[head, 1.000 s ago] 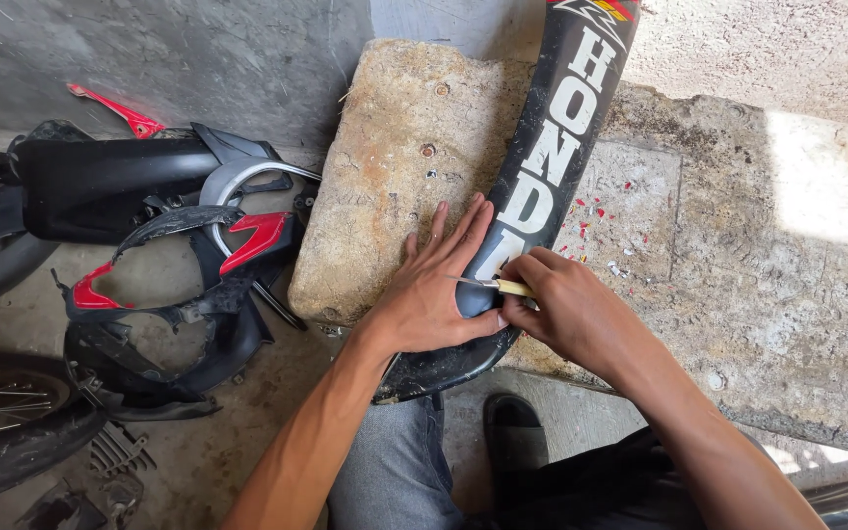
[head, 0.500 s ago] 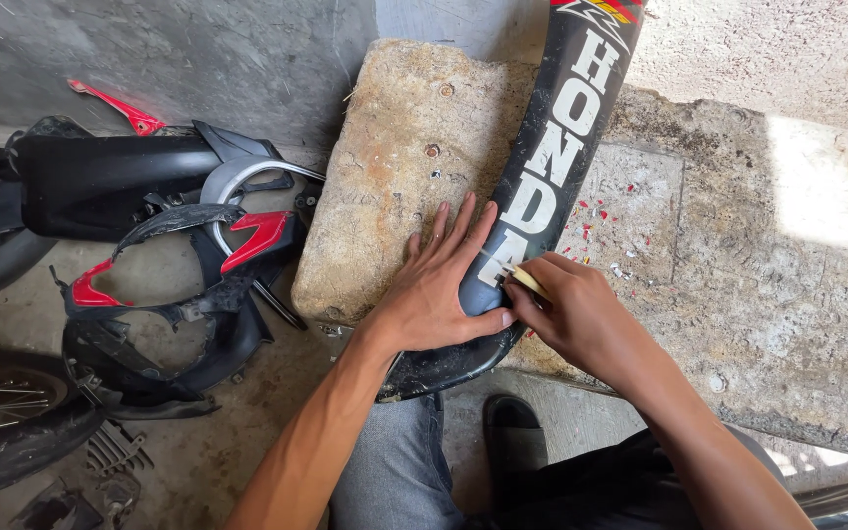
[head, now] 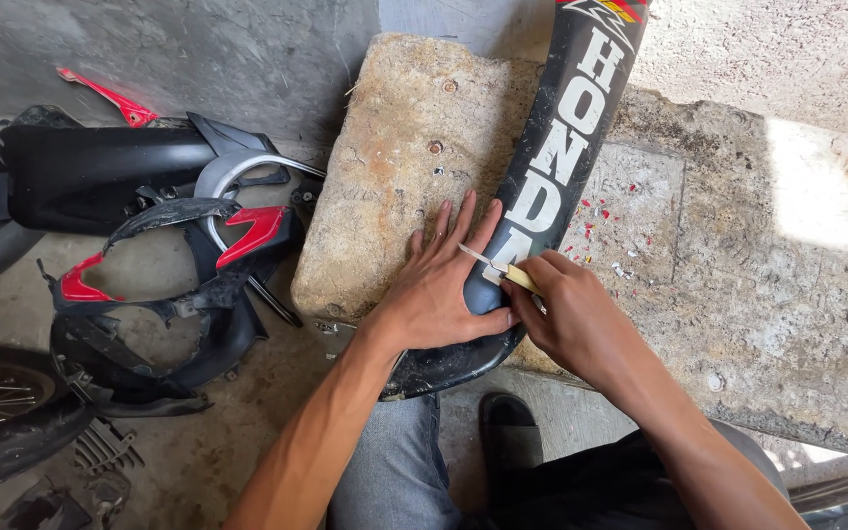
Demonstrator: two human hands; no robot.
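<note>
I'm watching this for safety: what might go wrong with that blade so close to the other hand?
The small blade in the right hand points toward the left hand, whose fingers lie flat beside it on the black panel. A slip might cut them. The curved panel lies across a rough stone slab and may rock under pressure. The blade may also gouge the panel.

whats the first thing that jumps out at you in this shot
The long black motorcycle panel with white lettering, lying aslant over a rough stone block in the middle. The left hand presses flat on its lower end while the right hand holds a small blade against it. To the left, a heap of black and red fairing pieces sits on the dusty floor.
</note>
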